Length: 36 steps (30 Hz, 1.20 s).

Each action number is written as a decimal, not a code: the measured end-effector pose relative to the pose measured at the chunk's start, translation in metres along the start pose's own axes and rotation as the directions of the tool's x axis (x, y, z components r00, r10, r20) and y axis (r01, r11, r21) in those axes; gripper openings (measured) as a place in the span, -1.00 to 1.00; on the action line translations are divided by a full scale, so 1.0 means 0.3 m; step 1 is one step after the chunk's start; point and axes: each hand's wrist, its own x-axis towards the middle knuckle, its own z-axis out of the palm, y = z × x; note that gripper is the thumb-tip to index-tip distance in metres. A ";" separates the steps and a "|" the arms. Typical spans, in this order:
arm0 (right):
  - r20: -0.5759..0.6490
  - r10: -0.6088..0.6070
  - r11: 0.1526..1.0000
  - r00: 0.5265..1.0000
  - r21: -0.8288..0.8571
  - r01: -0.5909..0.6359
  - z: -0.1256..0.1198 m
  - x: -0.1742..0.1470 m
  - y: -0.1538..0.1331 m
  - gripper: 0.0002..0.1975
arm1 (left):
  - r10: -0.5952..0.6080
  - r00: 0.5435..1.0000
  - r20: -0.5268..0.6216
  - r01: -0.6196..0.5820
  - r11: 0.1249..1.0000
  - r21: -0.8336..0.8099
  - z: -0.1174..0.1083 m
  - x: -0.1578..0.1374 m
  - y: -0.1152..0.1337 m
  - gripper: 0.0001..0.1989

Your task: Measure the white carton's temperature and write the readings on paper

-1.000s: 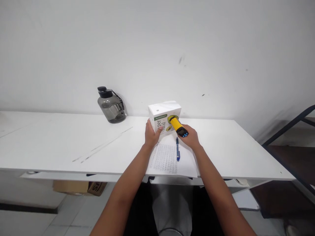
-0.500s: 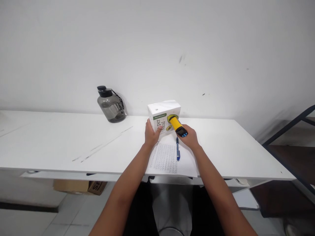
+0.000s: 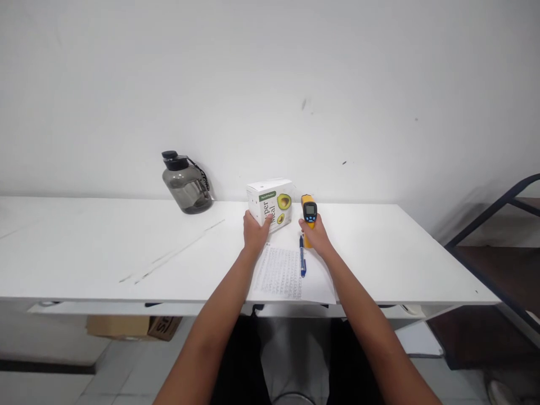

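Left hand is gripping the white box by its left side, thumb across the front. Right hand is wrapped round the yellow thermometer, just right of the box, gap between. Pen on paper, just nearer than the right grip. Bottle left of the left grip.

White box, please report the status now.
Left hand grips white box. Right hand holds yellow device, apart from box. Pen on paper near right hand.
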 end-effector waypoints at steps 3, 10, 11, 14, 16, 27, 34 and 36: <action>-0.058 0.050 0.999 0.997 -0.008 -0.050 0.004 0.005 0.001 -0.46 | 0.019 0.999 0.029 -0.019 1.000 -0.014 0.009 -0.002 -0.004 -0.33; -0.085 -0.013 0.998 0.996 -0.060 0.008 0.000 -0.011 -0.032 -0.46 | -0.113 0.983 0.142 0.109 0.993 0.033 0.000 -0.007 0.018 -0.26; -0.086 -0.029 0.997 0.996 -0.078 0.023 0.000 -0.013 -0.034 -0.47 | -0.120 0.982 0.146 0.116 0.993 0.039 -0.002 -0.007 0.021 -0.24; -0.075 -0.078 0.990 0.994 -0.122 0.068 0.001 -0.016 -0.037 -0.47 | -0.116 0.983 0.139 0.111 0.993 0.046 -0.004 -0.007 0.024 -0.22; -0.067 -0.089 0.988 0.994 -0.133 0.079 0.002 -0.017 -0.037 -0.46 | -0.115 0.984 0.136 0.108 0.993 0.052 -0.003 -0.006 0.024 -0.21; -0.118 -0.004 0.988 0.993 -0.154 -0.014 -0.051 0.044 0.038 -0.23 | -0.134 0.980 0.149 0.124 0.990 0.075 -0.010 -0.009 0.035 -0.24; -0.066 -0.098 0.813 0.993 -0.581 0.042 -0.071 0.053 0.063 -0.39 | -0.086 0.988 0.132 0.080 0.996 0.046 -0.001 -0.006 0.019 -0.20; -0.026 -0.094 0.731 0.995 -0.681 0.051 -0.067 0.053 0.068 -0.44 | -0.052 0.993 0.110 0.048 0.998 0.044 0.003 -0.003 0.011 -0.19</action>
